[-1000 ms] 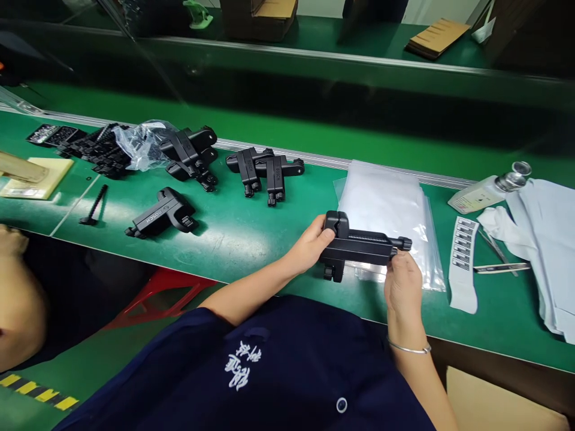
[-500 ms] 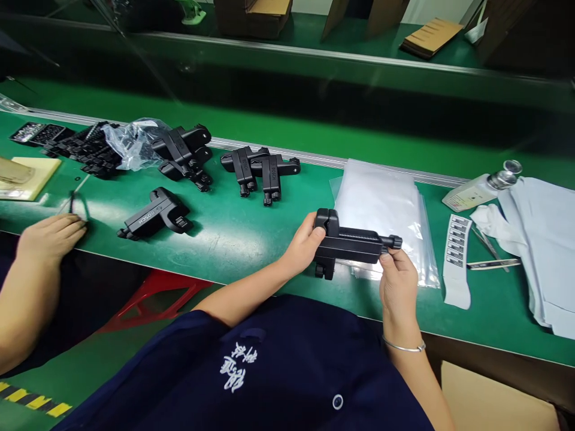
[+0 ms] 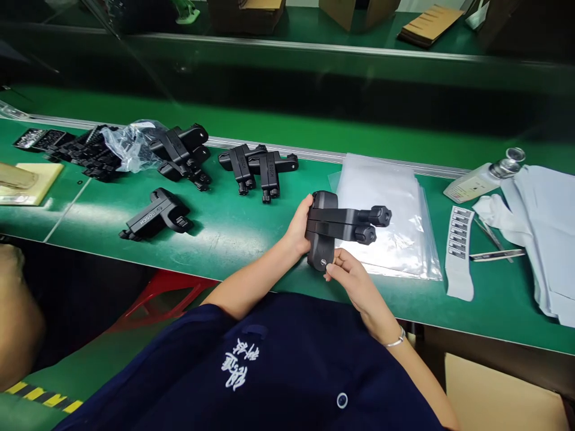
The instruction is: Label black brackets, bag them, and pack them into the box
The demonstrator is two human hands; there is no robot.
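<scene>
Pointing its two knobs [image 3: 381,216] rightward, the black clamp [image 3: 330,218] is held by the left hand [image 3: 300,227], closed around its left side, and the right hand [image 3: 353,276], pinching its lower end between thumb and fingers, above the green bench [image 3: 215,239] near clear plastic bags [image 3: 381,185].

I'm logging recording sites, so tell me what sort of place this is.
Probably a factory assembly or packing workbench: several black BOSCH-marked units, stacked clear plastic bags and a strip of printed labels.

Glare on plastic sheets [image 3: 386,197], pale sheen on bench [image 3: 220,245], shadowed back panel [image 3: 314,90], co-worker's forearm [image 3: 20,323] blurred.
</scene>
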